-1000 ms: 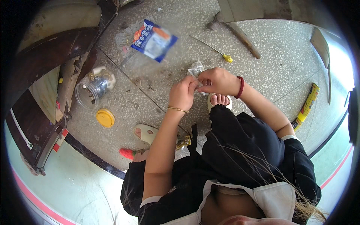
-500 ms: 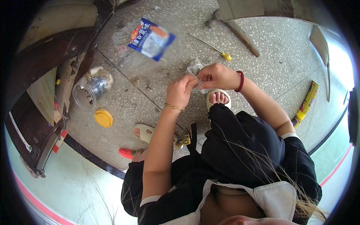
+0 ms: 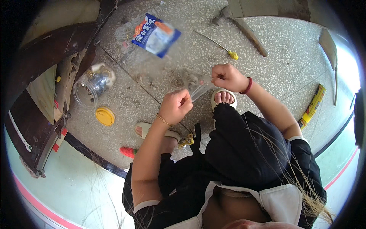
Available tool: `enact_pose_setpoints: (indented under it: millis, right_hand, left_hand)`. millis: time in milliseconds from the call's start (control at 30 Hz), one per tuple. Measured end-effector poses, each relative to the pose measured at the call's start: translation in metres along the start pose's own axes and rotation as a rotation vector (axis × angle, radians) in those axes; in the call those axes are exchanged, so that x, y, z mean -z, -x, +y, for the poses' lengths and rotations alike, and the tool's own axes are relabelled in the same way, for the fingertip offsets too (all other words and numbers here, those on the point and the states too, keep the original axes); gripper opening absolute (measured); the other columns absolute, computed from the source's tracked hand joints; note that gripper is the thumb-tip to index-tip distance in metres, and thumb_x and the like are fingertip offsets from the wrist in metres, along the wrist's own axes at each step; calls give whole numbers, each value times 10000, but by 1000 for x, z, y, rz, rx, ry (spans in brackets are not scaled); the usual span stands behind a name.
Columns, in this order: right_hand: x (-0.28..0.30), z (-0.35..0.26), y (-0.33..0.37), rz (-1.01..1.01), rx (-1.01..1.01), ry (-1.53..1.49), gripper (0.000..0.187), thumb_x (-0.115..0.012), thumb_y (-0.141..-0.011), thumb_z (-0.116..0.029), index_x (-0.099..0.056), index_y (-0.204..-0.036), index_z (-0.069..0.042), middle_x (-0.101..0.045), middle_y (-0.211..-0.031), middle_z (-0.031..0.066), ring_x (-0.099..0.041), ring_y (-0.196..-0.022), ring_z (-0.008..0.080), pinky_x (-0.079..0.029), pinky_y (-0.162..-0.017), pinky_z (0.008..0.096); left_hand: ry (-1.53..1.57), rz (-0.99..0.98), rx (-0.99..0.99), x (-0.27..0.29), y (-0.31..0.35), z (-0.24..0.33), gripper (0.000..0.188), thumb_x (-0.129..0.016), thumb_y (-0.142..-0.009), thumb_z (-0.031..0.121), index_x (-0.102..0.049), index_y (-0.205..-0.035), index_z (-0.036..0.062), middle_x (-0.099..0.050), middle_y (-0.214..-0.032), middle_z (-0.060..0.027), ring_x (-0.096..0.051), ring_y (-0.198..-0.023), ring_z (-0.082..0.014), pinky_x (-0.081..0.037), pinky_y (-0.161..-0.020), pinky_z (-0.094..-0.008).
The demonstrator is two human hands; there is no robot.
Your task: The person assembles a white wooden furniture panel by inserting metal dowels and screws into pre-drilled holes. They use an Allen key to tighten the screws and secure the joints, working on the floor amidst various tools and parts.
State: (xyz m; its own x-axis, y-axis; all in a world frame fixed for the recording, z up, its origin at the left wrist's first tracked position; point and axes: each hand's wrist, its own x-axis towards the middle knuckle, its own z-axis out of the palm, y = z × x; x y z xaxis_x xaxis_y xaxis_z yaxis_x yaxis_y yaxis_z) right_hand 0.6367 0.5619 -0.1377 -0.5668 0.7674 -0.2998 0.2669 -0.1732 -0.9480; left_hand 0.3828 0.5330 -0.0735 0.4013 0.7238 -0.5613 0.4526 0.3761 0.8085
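Note:
A clear plastic bag (image 3: 199,88) is stretched between my two hands, above the speckled floor (image 3: 179,42) and just beyond my right sandal. My left hand (image 3: 176,105) is closed on the bag's near left edge. My right hand (image 3: 230,78) pinches its other edge, farther off and to the right. Something small and greyish shows through the far part of the bag, too blurred to name. Beyond my hands lie a screwdriver with a yellow handle (image 3: 233,55) and a blue printed packet (image 3: 156,36).
A hammer (image 3: 249,36) lies at the far right. On the left a clear jar (image 3: 97,84) of small metal parts lies on its side, by a yellow lid (image 3: 105,116). Dark broken furniture (image 3: 49,45) stands beyond it. A yellow box (image 3: 313,106) is at the right.
My hands have drawn apart, the left moving left and nearer, the right shifting slightly right. The plastic bag is now spread taut between them.

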Motion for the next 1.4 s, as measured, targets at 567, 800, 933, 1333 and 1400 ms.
enact_pose_setpoints:
  millis: [567,800,933,1333,1400]
  right_hand:
    - [-16,-42,-9,224,122,261,241,-665,-709,-1,-614,-936,-62,-494,-1201,126,-592,-877,235,-516,-712,335]
    - [-37,-45,-16,161,161,324,460,-693,-694,-58,-617,-1146,-101,-478,-1296,144,-570,-1012,323,-490,-855,389]
    - [-46,-47,-23,144,157,384,459,-693,-679,-105,-617,-1131,-136,-512,-1245,107,-554,-1032,322,-493,-867,400]
    - [-55,-47,-40,151,212,819,169,-697,-639,-172,-670,-801,-134,-546,-1165,33,-487,-1062,255,-416,-844,382]
    - [-58,-40,-47,186,277,806,162,-692,-645,-162,-674,-805,-138,-545,-1161,31,-473,-1080,261,-396,-856,395]
  left_hand:
    - [385,202,61,-23,-10,-18,112,-551,-840,46,-530,-731,26,-460,-620,54,-392,-576,-26,-327,-505,-216]
    - [455,289,58,-17,-7,-29,101,-535,-816,17,-540,-714,23,-485,-642,52,-398,-604,-29,-323,-531,-209]
    - [434,322,99,-10,-3,-26,106,-520,-810,6,-538,-707,21,-496,-659,44,-406,-619,-33,-325,-544,-206]
    - [290,405,-1,-26,-4,-26,137,-566,-806,16,-498,-688,24,-449,-609,43,-375,-575,-41,-317,-507,-225]
    - [343,424,-7,-30,-5,-29,155,-570,-815,26,-486,-685,23,-433,-599,41,-369,-569,-41,-312,-502,-228]
